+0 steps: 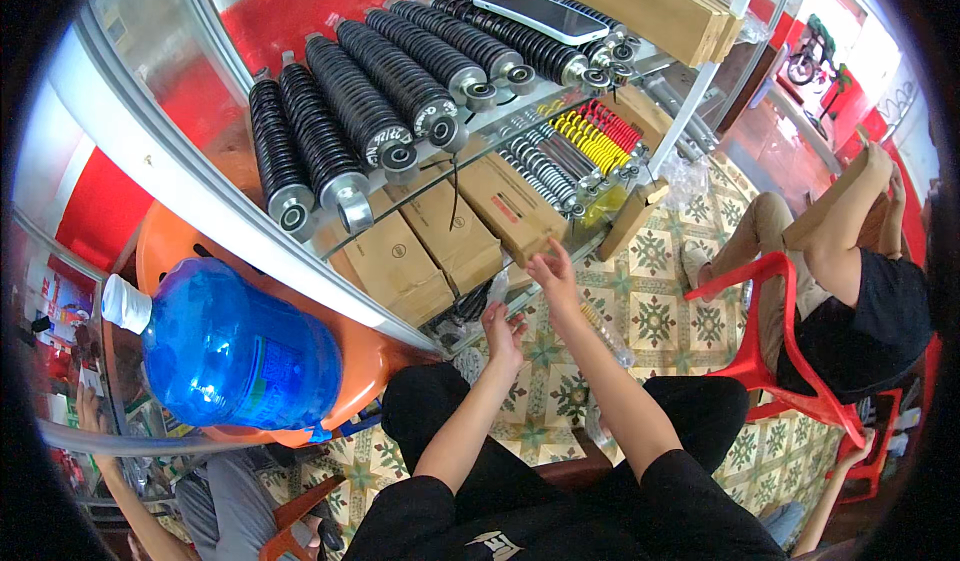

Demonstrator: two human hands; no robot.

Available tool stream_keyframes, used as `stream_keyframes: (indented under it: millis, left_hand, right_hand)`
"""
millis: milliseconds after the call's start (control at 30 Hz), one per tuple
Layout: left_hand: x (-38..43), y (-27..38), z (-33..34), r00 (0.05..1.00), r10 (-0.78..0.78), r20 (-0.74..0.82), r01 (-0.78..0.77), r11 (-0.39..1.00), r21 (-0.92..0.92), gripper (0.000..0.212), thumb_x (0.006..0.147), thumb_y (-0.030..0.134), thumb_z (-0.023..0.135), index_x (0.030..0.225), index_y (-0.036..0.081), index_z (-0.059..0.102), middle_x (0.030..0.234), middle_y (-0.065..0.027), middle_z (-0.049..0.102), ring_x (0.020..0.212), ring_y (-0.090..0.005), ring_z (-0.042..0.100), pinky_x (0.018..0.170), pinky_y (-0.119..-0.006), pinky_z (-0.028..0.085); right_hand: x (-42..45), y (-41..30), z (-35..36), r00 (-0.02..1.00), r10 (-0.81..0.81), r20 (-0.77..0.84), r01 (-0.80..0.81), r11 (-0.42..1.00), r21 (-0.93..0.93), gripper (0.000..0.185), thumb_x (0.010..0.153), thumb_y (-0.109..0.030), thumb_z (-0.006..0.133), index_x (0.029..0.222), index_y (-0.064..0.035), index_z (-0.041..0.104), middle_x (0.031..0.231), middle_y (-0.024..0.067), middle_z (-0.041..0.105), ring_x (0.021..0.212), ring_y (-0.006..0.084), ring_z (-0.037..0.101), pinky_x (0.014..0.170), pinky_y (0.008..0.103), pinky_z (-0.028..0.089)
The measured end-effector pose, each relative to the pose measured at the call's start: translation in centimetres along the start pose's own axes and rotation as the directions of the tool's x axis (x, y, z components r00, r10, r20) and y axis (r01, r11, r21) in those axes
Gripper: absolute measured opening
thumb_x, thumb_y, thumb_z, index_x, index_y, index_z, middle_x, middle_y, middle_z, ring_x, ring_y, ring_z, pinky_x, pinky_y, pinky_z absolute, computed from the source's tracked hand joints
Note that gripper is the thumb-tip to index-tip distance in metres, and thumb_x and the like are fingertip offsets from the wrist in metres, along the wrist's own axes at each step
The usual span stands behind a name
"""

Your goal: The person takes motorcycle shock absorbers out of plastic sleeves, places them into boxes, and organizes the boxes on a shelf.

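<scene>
My right hand (556,283) is raised at the front of the lower glass shelf, its fingers apart and nothing seen in them. Its fingertips are by the near corner of a brown cardboard box (511,205); whether they touch is unclear. My left hand (504,334) is lower and to the left, fingers curled. Clear plastic (498,286) shows just above its fingertips, and I cannot tell whether the hand holds it. Two more cardboard boxes, one nearer (397,257) and one in the middle (451,235), lie beside the first. Black coil-spring shock absorbers (367,103) line the shelf above.
A smartphone (541,15) rests on the shock absorbers. Yellow-spring shocks (592,141) lie on the lower shelf. To the left, a blue water jug (240,351) lies on an orange plastic chair (360,343). A person (862,313) sits on a red chair (787,321) at right.
</scene>
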State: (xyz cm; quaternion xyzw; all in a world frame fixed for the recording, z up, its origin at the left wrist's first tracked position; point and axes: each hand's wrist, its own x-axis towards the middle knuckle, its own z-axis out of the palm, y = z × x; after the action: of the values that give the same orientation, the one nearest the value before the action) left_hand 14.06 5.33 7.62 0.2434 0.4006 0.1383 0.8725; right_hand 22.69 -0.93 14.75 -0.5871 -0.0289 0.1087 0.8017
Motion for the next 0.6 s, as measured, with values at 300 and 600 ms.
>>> stream_keyframes:
  millis: [300, 600]
  left_hand:
    - [0.3, 0.1, -0.3, 1.0, 0.013, 0.008, -0.013, 1.0, -0.005, 0.034, 0.088, 0.018, 0.053, 0.118, 0.015, 0.039, 0.108, -0.0035, 0.046, 0.077, -0.0165, 0.054, 0.064, -0.036, 0.046]
    - [0.1, 0.2, -0.2, 0.998, 0.031, -0.062, -0.036, 0.997, -0.075, 0.032, 0.088, 0.02, 0.054, 0.116, 0.017, 0.038, 0.108, -0.0035, 0.047, 0.078, -0.017, 0.055, 0.068, -0.035, 0.047]
  right_hand:
    - [2.1, -1.6, 4.2, 0.951, 0.141, 0.277, -0.135, 0.99, -0.041, 0.063, 0.089, -0.02, 0.058, 0.143, -0.0082, 0.027, 0.134, 0.0092, 0.044, 0.12, 0.0185, 0.043, 0.103, 0.0328, 0.032]
    - [-1.4, 0.5, 5.9, 0.969, 0.248, -0.004, -0.243, 0.949, -0.203, 0.069, 0.078, -0.044, 0.069, 0.127, -0.0032, 0.044, 0.117, 0.0167, 0.051, 0.116, 0.0263, 0.046, 0.097, 0.0375, 0.037]
